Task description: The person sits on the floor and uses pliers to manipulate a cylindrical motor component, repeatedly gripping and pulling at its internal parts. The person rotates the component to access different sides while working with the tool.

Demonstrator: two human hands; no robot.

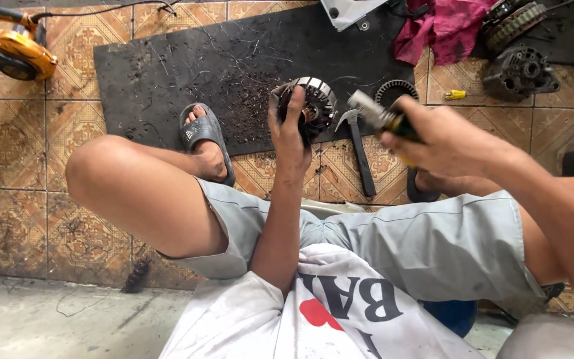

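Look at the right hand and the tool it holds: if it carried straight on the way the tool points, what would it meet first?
Most likely the round metal motor part held up by the left hand. The right hand aims its tool up-left at it; depth is unclear.

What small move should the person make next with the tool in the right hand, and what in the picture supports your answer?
Probably bring the tool in the right hand across to the round metal motor part that the left hand holds up. The tool's tip already points at the part, with only a small gap between them, and the part is gripped over the black mat.
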